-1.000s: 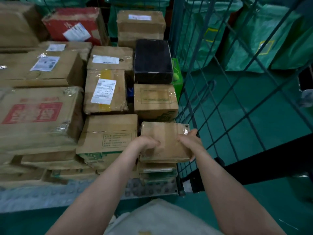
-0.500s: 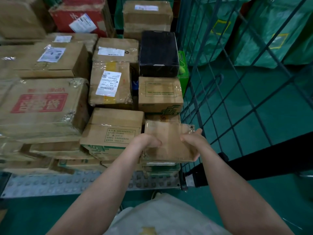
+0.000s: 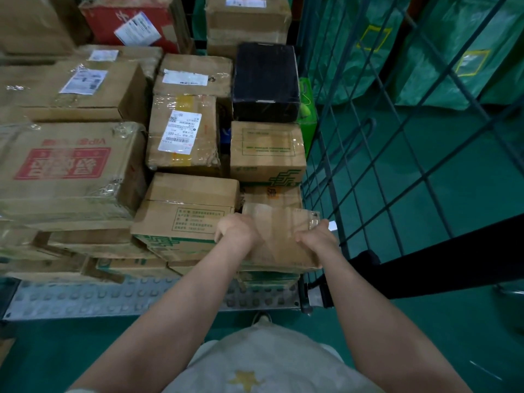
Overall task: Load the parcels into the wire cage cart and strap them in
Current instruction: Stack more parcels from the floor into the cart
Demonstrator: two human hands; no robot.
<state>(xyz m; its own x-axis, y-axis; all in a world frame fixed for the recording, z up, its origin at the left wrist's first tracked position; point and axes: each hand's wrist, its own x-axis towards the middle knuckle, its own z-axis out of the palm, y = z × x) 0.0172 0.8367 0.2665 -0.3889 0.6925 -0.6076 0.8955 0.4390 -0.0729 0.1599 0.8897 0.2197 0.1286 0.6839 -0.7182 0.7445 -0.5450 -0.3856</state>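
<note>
Far left of the load there's the big carton with the red print [image 3: 68, 165], sitting on a squashed-looking pile. Next to it is the green-logo carton [image 3: 187, 217], and all of it stands on the cart's studded metal deck [image 3: 113, 299]. Our left hand [image 3: 235, 231] is right beside that green-logo carton, fingers curled over the left edge of the small taped parcel [image 3: 280, 236].

The parcel is at the front right corner of the load, on top of a short stack of flat boxes. It's tucked between the green-logo carton and the wire side [image 3: 397, 137] of the cage. Our right hand [image 3: 314, 236] clamps the parcel's right edge, thumb on top, with the other fingers hidden underneath. We can't tell if its full weight is down on the stack or if we're carrying it.

Looks to us like the job right now is just seating this one properly. We'd keep it level and slide it back until it meets the box behind. We'd also mind those right knuckles, since the mesh is just beside them. That tape looks slick, so we'd only let go once it sits flat with no overhang at the front, otherwise the strapping will have an uneven face to pull on. Further right a black band [image 3: 425, 265] runs across outside the mesh; strap or bar, we can't tell.
</note>
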